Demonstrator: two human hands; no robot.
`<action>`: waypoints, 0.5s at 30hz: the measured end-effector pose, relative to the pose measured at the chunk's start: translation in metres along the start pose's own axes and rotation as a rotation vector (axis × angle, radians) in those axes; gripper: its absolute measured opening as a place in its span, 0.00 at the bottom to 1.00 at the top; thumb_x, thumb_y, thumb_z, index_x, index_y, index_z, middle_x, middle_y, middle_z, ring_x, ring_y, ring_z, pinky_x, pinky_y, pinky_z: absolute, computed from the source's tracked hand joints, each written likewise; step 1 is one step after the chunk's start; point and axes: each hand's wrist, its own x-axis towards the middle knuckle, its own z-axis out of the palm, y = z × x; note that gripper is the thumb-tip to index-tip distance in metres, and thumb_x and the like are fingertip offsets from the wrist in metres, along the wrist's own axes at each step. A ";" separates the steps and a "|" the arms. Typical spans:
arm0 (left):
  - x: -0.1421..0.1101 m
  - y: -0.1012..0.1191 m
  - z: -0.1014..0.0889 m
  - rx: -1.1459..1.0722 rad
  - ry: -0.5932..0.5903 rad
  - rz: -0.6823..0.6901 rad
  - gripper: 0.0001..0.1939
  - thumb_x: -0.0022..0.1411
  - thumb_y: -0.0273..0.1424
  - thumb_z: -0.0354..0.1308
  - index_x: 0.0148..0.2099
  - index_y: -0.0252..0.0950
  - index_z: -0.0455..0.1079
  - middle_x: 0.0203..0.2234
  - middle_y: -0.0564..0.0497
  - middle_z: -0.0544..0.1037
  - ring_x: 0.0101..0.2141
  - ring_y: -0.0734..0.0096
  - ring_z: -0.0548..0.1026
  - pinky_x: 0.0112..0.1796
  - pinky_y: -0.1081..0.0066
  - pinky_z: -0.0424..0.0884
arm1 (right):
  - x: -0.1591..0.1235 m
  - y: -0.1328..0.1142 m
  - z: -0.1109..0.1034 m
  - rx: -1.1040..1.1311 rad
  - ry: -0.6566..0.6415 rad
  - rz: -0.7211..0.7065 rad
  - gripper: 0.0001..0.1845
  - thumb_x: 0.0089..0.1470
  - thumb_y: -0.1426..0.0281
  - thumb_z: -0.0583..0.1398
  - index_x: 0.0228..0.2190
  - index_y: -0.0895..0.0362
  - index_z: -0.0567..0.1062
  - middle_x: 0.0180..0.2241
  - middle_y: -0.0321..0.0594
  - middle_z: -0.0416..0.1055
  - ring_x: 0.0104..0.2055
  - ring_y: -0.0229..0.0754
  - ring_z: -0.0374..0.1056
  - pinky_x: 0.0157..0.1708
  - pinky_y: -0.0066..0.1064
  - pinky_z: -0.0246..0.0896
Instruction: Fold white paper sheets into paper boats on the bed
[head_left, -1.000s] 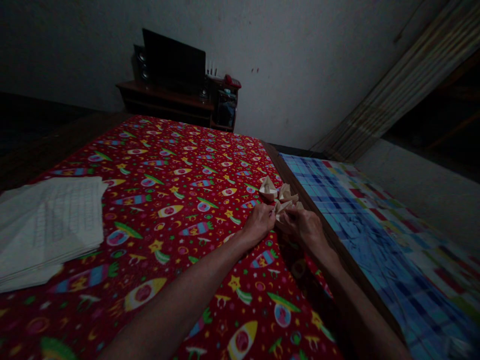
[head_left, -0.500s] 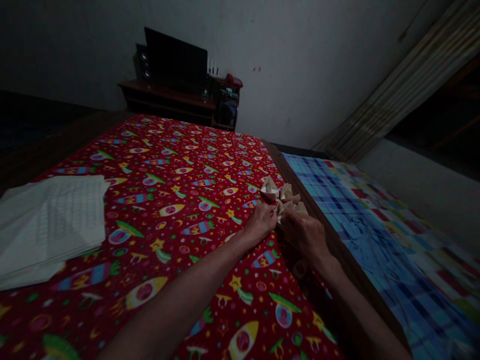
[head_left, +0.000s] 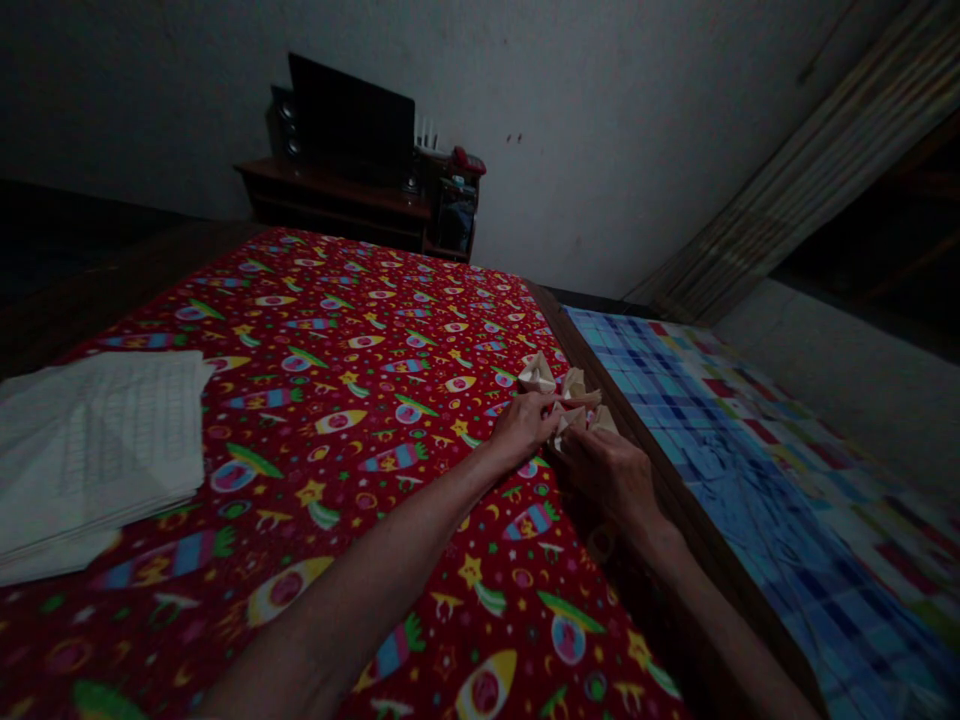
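Several folded paper pieces, shaped like small paper boats, are grouped near the right edge of the red cloth. My left hand (head_left: 523,430) is closed, its fingertips at the left side of the nearest paper boat (head_left: 570,420). From the right, my right hand (head_left: 613,468) closes its fingers on the same boat and covers part of it. Just beyond my left fingers stands another paper boat (head_left: 537,374). A further folded boat (head_left: 576,384) lies to its right, and one more (head_left: 603,420) shows behind my right hand.
A stack of written paper sheets (head_left: 105,450) lies at the left on the red rocket-patterned cloth (head_left: 390,350). A wooden edge (head_left: 592,360) borders it, with a blue checked cover (head_left: 697,440) beyond. A dark screen (head_left: 352,115) stands on a wooden cabinet (head_left: 330,190) by the wall.
My left hand has shifted slightly up and left at the nearest paper boat. My right hand stays almost in place. The boats have barely moved.
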 end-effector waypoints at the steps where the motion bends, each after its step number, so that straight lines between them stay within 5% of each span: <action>1: 0.001 -0.001 0.001 -0.002 0.004 -0.004 0.13 0.60 0.32 0.52 0.42 0.35 0.75 0.29 0.48 0.78 0.29 0.69 0.73 0.31 0.75 0.64 | 0.001 0.001 0.000 0.024 -0.017 0.008 0.12 0.58 0.69 0.52 0.29 0.56 0.75 0.26 0.41 0.72 0.28 0.39 0.66 0.26 0.26 0.47; 5: 0.002 -0.002 0.003 -0.011 0.019 -0.031 0.17 0.62 0.33 0.48 0.30 0.32 0.75 0.22 0.50 0.76 0.25 0.72 0.71 0.27 0.76 0.60 | 0.004 0.007 -0.002 0.113 -0.079 0.027 0.15 0.59 0.67 0.51 0.29 0.55 0.76 0.28 0.42 0.73 0.29 0.39 0.67 0.25 0.26 0.47; 10: 0.002 -0.004 0.002 -0.021 0.035 -0.041 0.25 0.66 0.36 0.42 0.26 0.31 0.74 0.18 0.52 0.72 0.22 0.74 0.68 0.24 0.75 0.56 | 0.013 0.017 -0.003 0.154 -0.199 0.029 0.14 0.56 0.66 0.53 0.29 0.55 0.77 0.25 0.43 0.72 0.25 0.38 0.66 0.24 0.26 0.48; 15: 0.000 -0.003 0.000 -0.007 0.022 -0.034 0.22 0.65 0.34 0.44 0.26 0.32 0.73 0.19 0.52 0.73 0.22 0.74 0.67 0.24 0.75 0.55 | 0.028 0.019 0.001 0.136 -0.298 0.003 0.14 0.54 0.70 0.54 0.24 0.58 0.76 0.19 0.41 0.68 0.21 0.36 0.61 0.23 0.27 0.47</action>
